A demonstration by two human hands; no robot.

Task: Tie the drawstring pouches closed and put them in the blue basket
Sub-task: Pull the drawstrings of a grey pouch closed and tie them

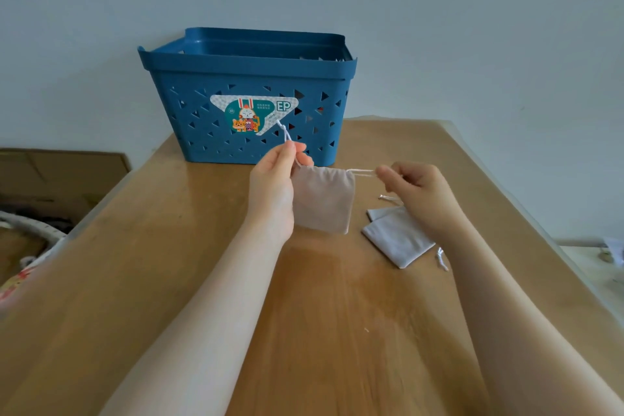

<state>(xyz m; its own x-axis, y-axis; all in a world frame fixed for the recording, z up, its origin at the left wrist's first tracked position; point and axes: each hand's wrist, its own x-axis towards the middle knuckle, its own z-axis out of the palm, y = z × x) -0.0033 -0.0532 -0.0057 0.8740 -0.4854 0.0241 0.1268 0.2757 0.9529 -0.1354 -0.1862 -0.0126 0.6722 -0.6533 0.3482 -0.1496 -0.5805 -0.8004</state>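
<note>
Nearest the camera, your two forearms run up from the bottom corners of the frame across the brown tabletop (175,246) toward the centre. Your left hand (275,179) sits just left of centre, its fingers pinched on the left drawstring (287,135), whose knotted end sticks up in front of the basket's sticker. Your right hand (413,189) sits right of centre, fingertips pinched on the right drawstring (363,172), which runs taut and level from the pouch's top corner. Between the two hands the beige pouch (322,199) hangs by its cords, apparently lifted off the tabletop; its mouth still looks wide and flat rather than gathered.

So you are on the closing step of this pouch: both cords are in hand, and the mouth is not yet cinched. The next move, as I judge it, calls for pulling the two cords apart until the top bunches, then crossing them into a knot.

Below your right hand, right of centre, two grey pouches (398,236) lie overlapped on the tabletop, cords loose beside them, still waiting. The blue basket (250,71) stands at upper centre, at the far edge against the wall; whether anything lies inside it cannot be told from here.
</note>
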